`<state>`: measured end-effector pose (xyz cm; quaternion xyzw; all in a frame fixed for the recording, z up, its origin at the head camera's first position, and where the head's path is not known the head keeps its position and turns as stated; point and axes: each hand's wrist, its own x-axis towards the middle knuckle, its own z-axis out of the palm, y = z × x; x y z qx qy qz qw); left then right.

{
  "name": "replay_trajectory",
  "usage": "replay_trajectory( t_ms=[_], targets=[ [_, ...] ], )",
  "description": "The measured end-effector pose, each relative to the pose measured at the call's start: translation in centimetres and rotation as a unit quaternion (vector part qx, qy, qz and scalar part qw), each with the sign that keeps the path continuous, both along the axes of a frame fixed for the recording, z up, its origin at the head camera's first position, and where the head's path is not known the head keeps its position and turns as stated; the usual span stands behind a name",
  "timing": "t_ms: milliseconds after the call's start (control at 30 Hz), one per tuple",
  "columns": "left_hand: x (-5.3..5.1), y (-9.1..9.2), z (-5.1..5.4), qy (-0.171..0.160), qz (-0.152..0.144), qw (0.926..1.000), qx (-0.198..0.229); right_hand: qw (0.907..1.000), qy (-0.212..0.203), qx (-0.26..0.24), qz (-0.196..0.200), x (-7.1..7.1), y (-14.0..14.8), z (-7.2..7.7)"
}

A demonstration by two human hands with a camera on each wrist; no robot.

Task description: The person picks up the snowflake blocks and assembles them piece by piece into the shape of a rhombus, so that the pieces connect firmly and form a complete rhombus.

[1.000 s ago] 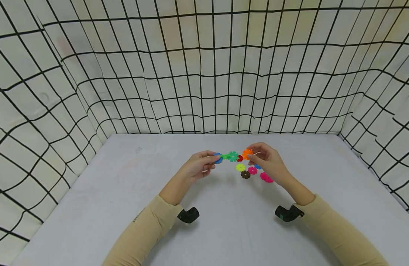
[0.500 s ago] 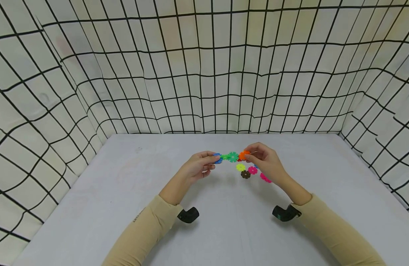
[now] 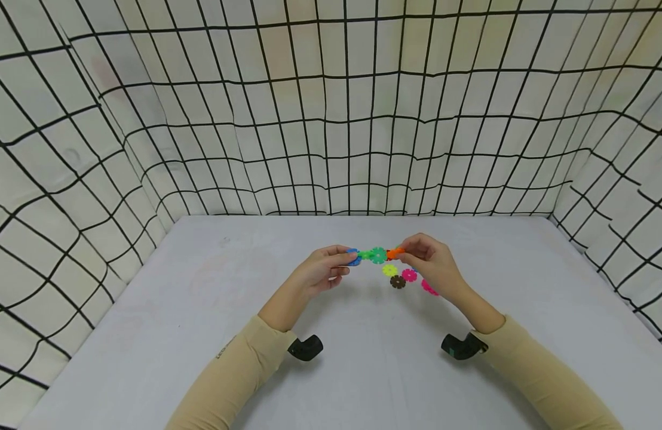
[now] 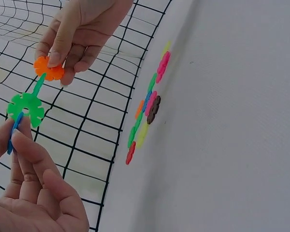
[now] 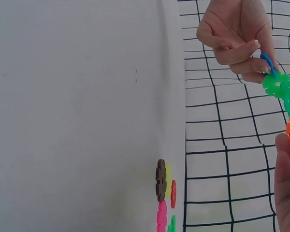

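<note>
My left hand (image 3: 322, 267) pinches a blue notched disc (image 4: 15, 133), of the interlocking snowflake kind, at one end of a short chain held above the table. Joined to it are a green disc (image 4: 26, 108) and a second green disc (image 4: 39, 85), set crosswise to each other. On the right, my right hand (image 3: 432, 260) pinches an orange disc (image 4: 48, 68) between thumb and fingers. The orange disc meets the free end of the chain; whether its slot is engaged cannot be told. In the head view it appears nearly edge-on.
Loose discs lie on the white table (image 3: 256, 358) below the right hand: yellow (image 3: 389, 270), brown (image 3: 398, 282), pink (image 3: 409, 275) and several more, including a red one (image 4: 130, 152). Black-lined netting walls (image 3: 352, 119) rise behind the table and at both sides.
My right hand has moved left, bringing the orange disc up to the chain's end, and the disc has turned from face-on to nearly edge-on. The left hand stays almost still.
</note>
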<state>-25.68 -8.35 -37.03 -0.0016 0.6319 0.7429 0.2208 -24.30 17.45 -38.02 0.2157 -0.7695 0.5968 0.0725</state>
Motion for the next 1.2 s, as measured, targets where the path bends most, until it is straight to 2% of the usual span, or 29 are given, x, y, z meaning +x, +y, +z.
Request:
replay_trajectory(
  t_ms=[367,600,733,1000,1200],
  targets=[
    [-0.1,0.2,0.1,-0.003,-0.004,1.0000,-0.003,0.9999,-0.007,0.002,-0.010,0.2,-0.1,0.1],
    [-0.1,0.4,0.0,-0.003,-0.003,1.0000,-0.005,0.9999,0.002,-0.003,-0.011,0.4,-0.1,0.0],
    [-0.2,0.3,0.0,-0.005,-0.004,1.0000,0.001,0.9998,0.019,-0.009,-0.004,0.4,-0.1,0.0],
    [0.0,-0.2,0.1,-0.006,-0.026,0.9994,0.024,0.9978,0.062,-0.026,0.003,0.4,-0.3,-0.2],
    [-0.1,-0.6,0.2,-0.003,-0.029,0.9991,0.032,0.9954,0.095,-0.014,0.000,0.6,-0.8,-0.3]
  ],
)
